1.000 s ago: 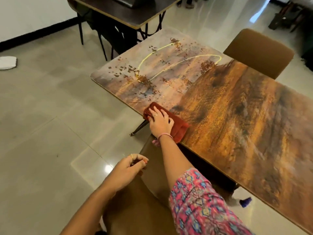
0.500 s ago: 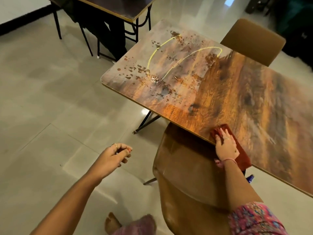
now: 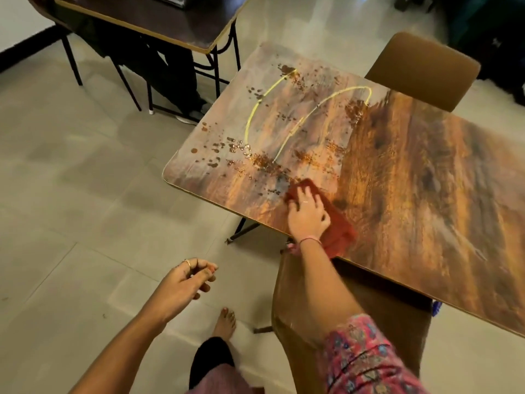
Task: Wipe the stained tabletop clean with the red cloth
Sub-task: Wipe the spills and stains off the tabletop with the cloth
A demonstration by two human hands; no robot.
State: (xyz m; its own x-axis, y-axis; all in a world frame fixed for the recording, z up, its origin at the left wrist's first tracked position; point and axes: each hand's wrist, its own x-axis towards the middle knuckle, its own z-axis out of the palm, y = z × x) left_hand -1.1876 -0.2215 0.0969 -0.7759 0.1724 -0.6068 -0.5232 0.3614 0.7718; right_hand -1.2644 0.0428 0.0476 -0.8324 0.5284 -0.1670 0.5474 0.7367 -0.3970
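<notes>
Back from farther along the near edge, the right hand (image 3: pixel 308 213) presses the red cloth (image 3: pixel 336 226) flat-fingered at the stains' (image 3: pixel 267 163) fringe on the tabletop (image 3: pixel 426 172) (most remain); the left hand (image 3: pixel 184 282) hangs loosely curled, empty.

red cloth (image 3: pixel 339 231) partly under right hand (image 3: pixel 308 216), tabletop (image 3: pixel 426 194) cut off at right edge

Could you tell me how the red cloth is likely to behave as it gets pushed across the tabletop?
The red cloth looks soft and rumpled under the right hand, so it will probably bunch rather than slide as a flat sheet. The tabletop looks glossy, so it should glide fairly easily. Its near end reaches the table edge and may droop over.
</notes>
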